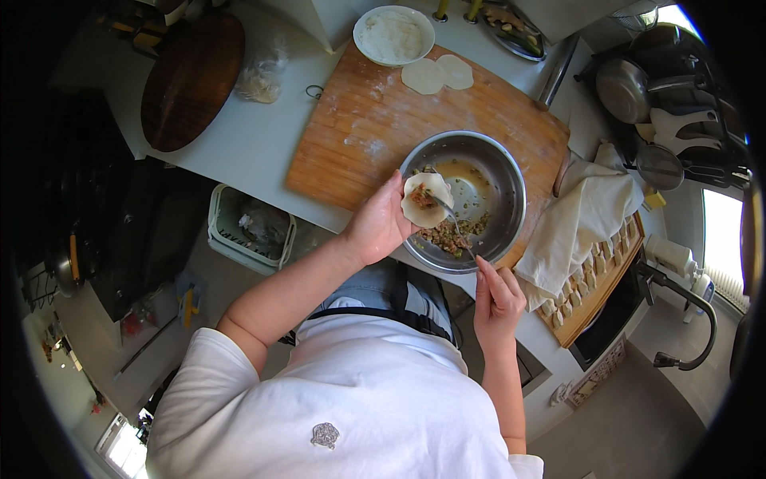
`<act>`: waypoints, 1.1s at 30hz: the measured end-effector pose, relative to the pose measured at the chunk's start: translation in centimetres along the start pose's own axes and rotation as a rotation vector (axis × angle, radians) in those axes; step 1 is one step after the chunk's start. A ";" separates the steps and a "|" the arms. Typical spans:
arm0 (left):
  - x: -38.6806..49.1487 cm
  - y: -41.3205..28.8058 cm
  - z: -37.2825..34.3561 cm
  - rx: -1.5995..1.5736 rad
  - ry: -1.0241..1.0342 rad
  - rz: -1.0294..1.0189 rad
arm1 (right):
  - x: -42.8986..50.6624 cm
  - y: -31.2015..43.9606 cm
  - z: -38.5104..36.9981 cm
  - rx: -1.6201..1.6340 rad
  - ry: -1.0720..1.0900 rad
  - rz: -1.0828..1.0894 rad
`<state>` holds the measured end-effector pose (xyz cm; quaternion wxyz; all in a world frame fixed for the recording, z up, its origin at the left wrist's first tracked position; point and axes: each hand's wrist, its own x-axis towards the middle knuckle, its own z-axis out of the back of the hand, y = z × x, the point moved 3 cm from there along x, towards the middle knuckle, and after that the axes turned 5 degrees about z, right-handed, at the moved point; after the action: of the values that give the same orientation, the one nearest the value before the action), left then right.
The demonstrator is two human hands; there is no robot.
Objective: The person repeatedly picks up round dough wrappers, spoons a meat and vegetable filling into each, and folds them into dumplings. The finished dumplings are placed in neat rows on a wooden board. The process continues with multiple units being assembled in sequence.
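Observation:
My left hand (380,221) holds a round dumpling wrapper (417,217) over the left side of a steel mixing bowl (516,209). Chopped filling lies on the wrapper (422,197). Pinched in my right hand (499,293) is the handle of a metal spoon (457,226), whose tip rests at the filling on the wrapper. More meat and green filling (450,238) lies in the near part of the bowl, with some liquid on the far side. Two more flat wrappers (423,76) overlap at the far edge of the floured wooden board (359,138).
A bowl of flour (393,36) stands at the board's far edge. On the right, a cloth (577,221) partly covers a wooden tray of dumplings (565,338). A round wooden lid (192,81) and a plastic bag (261,81) are at the left; a bin (230,254) stands below the counter.

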<state>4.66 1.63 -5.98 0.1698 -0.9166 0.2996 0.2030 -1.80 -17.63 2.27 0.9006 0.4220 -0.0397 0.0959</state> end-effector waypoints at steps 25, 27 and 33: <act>-1.3 -0.8 0.3 0.034 -0.043 -0.056 | 1.3 -4.1 2.7 -0.535 0.043 -0.113; -1.4 -0.9 0.1 0.039 -0.035 -0.057 | 1.3 -4.2 2.6 -0.505 0.106 -0.221; -1.6 -0.9 -0.1 0.053 -0.047 -0.065 | 1.4 -5.1 2.2 -0.138 0.130 -0.551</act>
<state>4.07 3.06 -5.00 0.2075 -0.9161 0.2710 0.2107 0.61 -22.31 0.08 0.9199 0.3478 0.1277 -0.1283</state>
